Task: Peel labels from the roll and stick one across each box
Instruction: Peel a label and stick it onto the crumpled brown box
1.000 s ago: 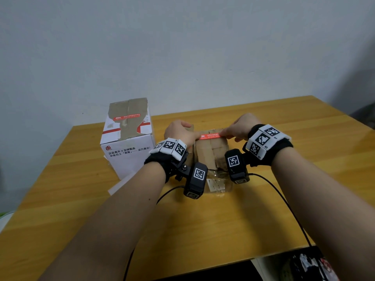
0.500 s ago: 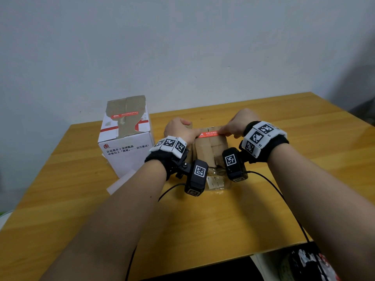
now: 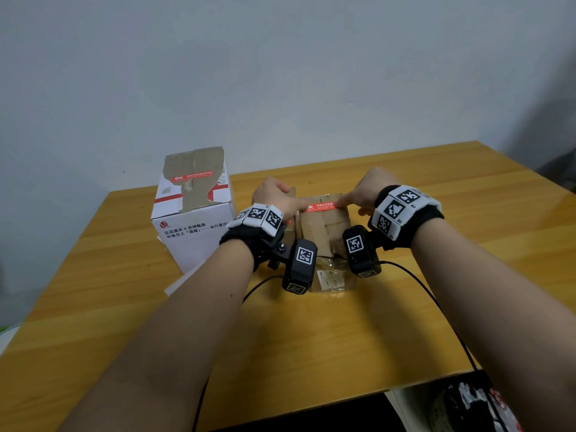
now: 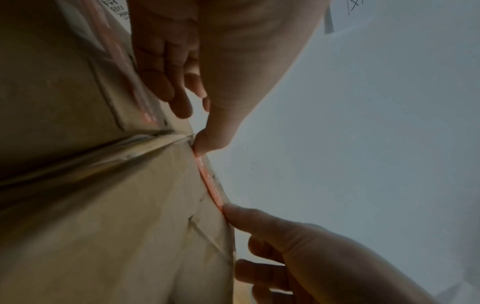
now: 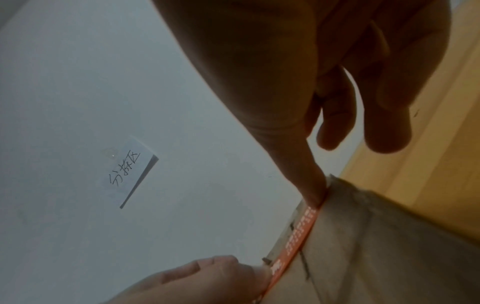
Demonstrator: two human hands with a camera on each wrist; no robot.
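Observation:
A brown cardboard box [image 3: 321,229] sits mid-table with a red label [image 3: 322,206] laid across the far part of its top. My left hand [image 3: 274,194] lies over the box's left top corner, and its thumb presses the label's left end [image 4: 205,146]. At the label's right end, the straight index finger of my right hand [image 3: 363,193] presses down [image 5: 314,195]; its other fingers hang loosely curled. The label [image 4: 210,183] runs between the two fingertips. A white box [image 3: 193,219] stands to the left with a red label [image 3: 191,177] on its torn top. No label roll is in view.
The wooden table [image 3: 311,338] has bare surface in front and to the right. A white paper strip [image 3: 180,282] sticks out from under the white box. Wrist-camera cables [image 3: 420,291] trail toward the near edge. A handwritten note [image 5: 130,174] is on the wall.
Both hands keep pressing the label at the same ends. Only the head view has shifted slightly.

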